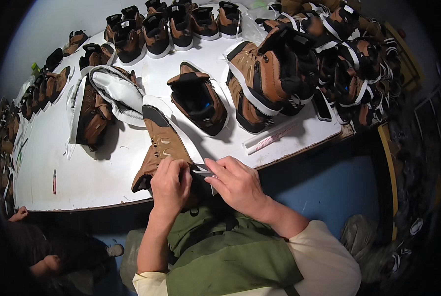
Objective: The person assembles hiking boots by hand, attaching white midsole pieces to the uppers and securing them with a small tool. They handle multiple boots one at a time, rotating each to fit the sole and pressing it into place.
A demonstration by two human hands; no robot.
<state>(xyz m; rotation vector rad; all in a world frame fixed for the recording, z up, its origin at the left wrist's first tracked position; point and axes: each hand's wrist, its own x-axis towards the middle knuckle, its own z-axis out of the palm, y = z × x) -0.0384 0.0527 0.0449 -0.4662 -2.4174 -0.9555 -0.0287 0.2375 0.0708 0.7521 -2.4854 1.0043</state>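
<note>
A brown and black lace-up boot [165, 140] lies at the table's front edge, its toe pointing away from me and its white sole edge facing right. My left hand [171, 185] is closed over the boot's near part, thumb and fingers pinched together by the sole edge. Between the fingers of my right hand [238, 185] is a small silver-bladed tool [202, 173], its tip pointing left toward the boot. The boot's heel is partly hidden behind both hands. Farther off, another brown boot [198, 101] stands upright, opening toward me.
More boots [262, 74] are stacked to the right, beside a phone [322, 106] and a clear tube [272, 137]. A boot with white lining [94, 116] leans at left. A red tool [54, 181] lies on the white table [97, 187]. Another person's hand [19, 214] shows at lower left.
</note>
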